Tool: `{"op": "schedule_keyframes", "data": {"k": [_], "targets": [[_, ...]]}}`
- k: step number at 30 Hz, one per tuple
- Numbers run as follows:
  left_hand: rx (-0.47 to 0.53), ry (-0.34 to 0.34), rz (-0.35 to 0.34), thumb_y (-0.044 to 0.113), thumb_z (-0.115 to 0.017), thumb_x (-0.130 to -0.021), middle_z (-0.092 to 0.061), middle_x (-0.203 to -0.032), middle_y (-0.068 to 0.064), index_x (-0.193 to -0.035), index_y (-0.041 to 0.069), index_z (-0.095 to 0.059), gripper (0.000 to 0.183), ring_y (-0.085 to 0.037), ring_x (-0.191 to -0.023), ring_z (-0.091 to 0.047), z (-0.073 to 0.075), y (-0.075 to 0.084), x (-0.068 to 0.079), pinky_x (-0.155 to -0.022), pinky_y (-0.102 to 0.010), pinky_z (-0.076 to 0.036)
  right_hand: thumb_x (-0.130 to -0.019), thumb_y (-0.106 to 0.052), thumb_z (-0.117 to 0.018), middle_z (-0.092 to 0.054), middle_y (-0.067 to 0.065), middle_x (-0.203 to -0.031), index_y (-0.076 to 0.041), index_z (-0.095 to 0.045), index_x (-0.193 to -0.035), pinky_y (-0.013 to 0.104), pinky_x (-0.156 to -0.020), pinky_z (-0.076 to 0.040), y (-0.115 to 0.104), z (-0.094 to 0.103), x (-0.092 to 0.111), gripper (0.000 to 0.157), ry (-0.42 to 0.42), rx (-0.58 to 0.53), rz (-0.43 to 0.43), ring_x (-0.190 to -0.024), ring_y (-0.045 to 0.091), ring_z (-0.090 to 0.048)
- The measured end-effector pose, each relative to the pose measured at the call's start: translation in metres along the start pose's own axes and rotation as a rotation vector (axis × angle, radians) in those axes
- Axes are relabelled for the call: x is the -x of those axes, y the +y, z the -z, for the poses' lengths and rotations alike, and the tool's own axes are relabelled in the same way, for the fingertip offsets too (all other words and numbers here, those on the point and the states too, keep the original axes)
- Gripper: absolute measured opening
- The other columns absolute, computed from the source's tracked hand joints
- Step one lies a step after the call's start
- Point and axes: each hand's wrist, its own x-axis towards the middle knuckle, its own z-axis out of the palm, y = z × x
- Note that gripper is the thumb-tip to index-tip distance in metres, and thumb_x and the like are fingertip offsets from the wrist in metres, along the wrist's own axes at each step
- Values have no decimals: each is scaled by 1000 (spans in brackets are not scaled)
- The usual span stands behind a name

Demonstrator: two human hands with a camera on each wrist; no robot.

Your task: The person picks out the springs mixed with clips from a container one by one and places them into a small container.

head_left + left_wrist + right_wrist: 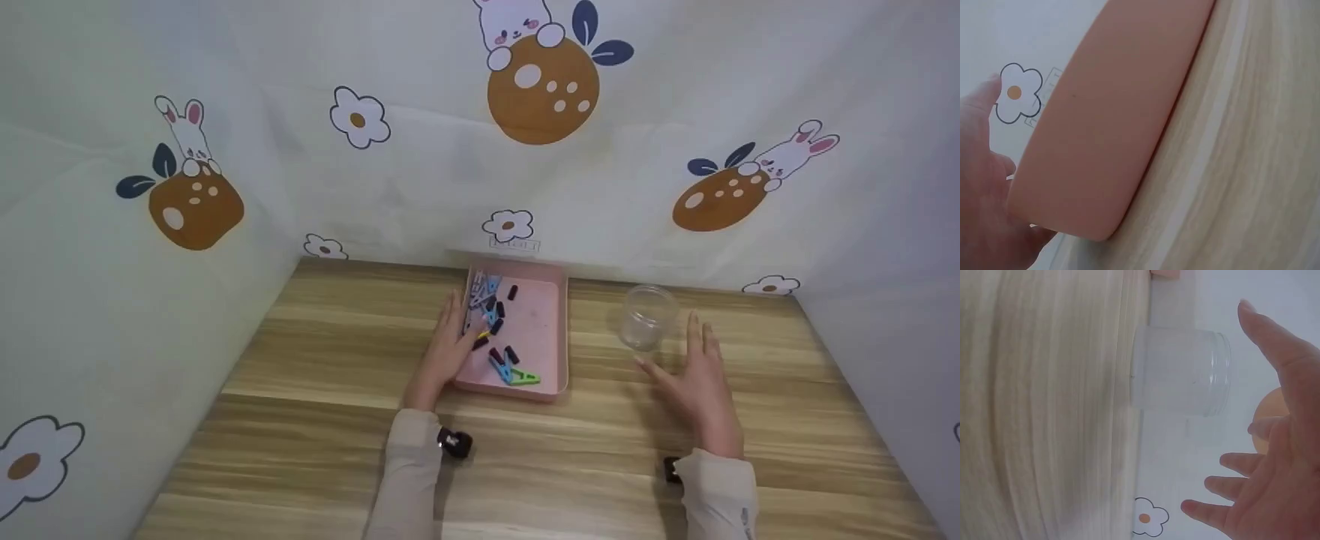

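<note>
While my left hand (445,349), fingers loose, spans the pink tray's (536,322) left rim, right of it my right hand (697,382) splays near a jar (646,321).

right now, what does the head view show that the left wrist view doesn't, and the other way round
Only the head view shows the right hand, the clear jar and the small clips inside the pink tray.

Only the left wrist view shows a tiny dark speck on the tray's outer wall, seen close up.

Both share the left hand, the tray, the wood-grain tabletop and a printed flower.
</note>
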Motion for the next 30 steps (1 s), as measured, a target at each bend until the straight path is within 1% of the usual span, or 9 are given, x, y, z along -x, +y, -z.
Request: {"op": "schedule_keyframes", "data": {"k": [4, 6, 9, 12, 17, 19, 23, 26, 30], "targets": [[105, 10, 40, 68, -40, -106, -5, -178, -12, -171, 14, -9, 90, -36, -164, -4, -2, 0, 1, -131, -61, -7, -93, -57, -75, 6, 36, -171, -5, 8, -168, 75, -122, -14, 1, 1, 0, 124, -19, -27, 8, -155, 60, -4], [160, 9, 78, 72, -39, -104, -6, -179, -11, -171, 17, -10, 92, -36, -164, -3, -3, 0, 1, -130, -63, -5, -94, -55, -76, 4, 37, -170, -3, 6, -168, 73, -124, -14, 1, 1, 0, 122, -17, -38, 16, -155, 60, -5], [228, 0, 116, 72, -35, -105, -4, -179, -9, -172, 21, -9, 89, -36, -164, -1, -5, -1, 2, -129, -65, -3, -95, -51, -76, 1, 38, -170, -1, 3, -168, 72, -124, -14, 1, 0, 0, 119, -15, -46, 23, -155, 61, -8], [283, -2, 128, 64, -31, -110, -3, -179, -9, -171, 20, -9, 79, -36, -164, -1, -5, -2, 2, -130, -64, -3, -95, -48, -77, -3, 39, -169, 0, 1, -168, 71, -125, -15, 1, 0, 0, 116, -14, -54, 28, -155, 60, -10], [331, 21, 105, 43, -25, -116, -5, -178, -12, -170, 12, -14, 64, -34, -164, -2, -4, -4, 0, -132, -56, -3, -98, -41, -75, -7, 39, -169, 2, -2, -167, 69, -126, -15, 0, 0, 0, 110, -29, -74, 24, -156, 57, -11], [346, 29, 102, 40, -25, -116, -7, -178, -12, -170, 10, -17, 61, -33, -164, -3, -4, -5, 0, -132, -53, -4, -100, -37, -74, -9, 39, -169, 3, -3, -167, 67, -127, -15, -1, 1, 0, 105, -29, -76, 24, -157, 56, -12], [384, 37, 121, 35, -27, -117, -14, -177, -11, -169, 10, -21, 58, -32, -164, -7, -6, -7, -1, -132, -51, -7, -103, -31, -70, -13, 40, -168, 5, -6, -166, 66, -127, -16, -3, 1, 0, 97, -20, -77, 22, -156, 56, -14], [399, 40, 122, 29, -29, -117, -20, -176, -13, -168, 9, -24, 55, -33, -163, -14, -8, -8, -1, -132, -50, -13, -104, -29, -68, -16, 40, -167, 7, -10, -165, 65, -127, -17, -6, 1, 1, 92, -4, -81, 27, -156, 56, -17], [396, 54, 100, 20, -32, -117, -29, -172, -16, -166, 6, -30, 51, -35, -160, -24, -10, -10, -1, -131, -50, -20, -104, -26, -68, -23, 40, -165, 9, -16, -164, 65, -127, -20, -10, 0, 0, 87, 36, -85, 58, -154, 55, -22]]}}
